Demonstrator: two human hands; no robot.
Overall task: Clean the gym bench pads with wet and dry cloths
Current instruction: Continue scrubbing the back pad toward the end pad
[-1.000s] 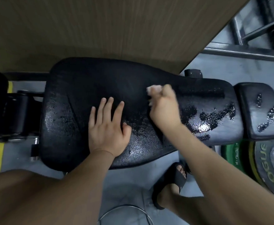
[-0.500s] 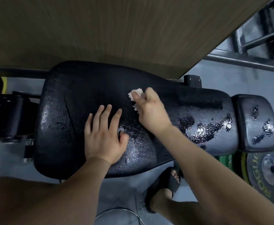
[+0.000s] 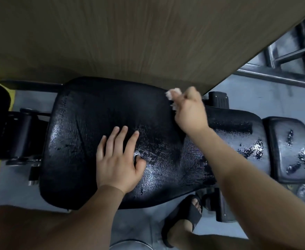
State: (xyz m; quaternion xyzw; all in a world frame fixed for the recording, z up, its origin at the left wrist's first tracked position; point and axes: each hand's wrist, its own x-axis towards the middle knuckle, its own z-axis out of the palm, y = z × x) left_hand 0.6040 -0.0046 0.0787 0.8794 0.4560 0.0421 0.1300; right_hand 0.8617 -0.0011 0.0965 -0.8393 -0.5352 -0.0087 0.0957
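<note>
We hold the small white cloth [image 3: 174,93] bunched in our right hand [image 3: 189,112], fingers clenched round it so that only a crumpled corner shows past the knuckles. It sits at the far edge of the big black pad [image 3: 94,114], close under the wooden panel [image 3: 130,42]. Our left hand [image 3: 119,165] lies flat on the middle of the same pad, fingers [image 3: 117,139] straight and spread, gripping nothing.

We judge the cloth to be light, limp and easy to wad. A full fist suits it better than a pinch, since loose ends would drag and fold under. We cannot tell from here whether it is the wet one or the dry one.

The pad looks like firm cushion under cracked vinyl. It shines with a wet film and is likely slick, so our flat palm may slide if we lean hard. It seems fixed to its frame and needs bracing, not lifting. Heavier wet patches [image 3: 252,148] sit toward its right end and on the small pad [image 3: 290,141] beside it.
</note>
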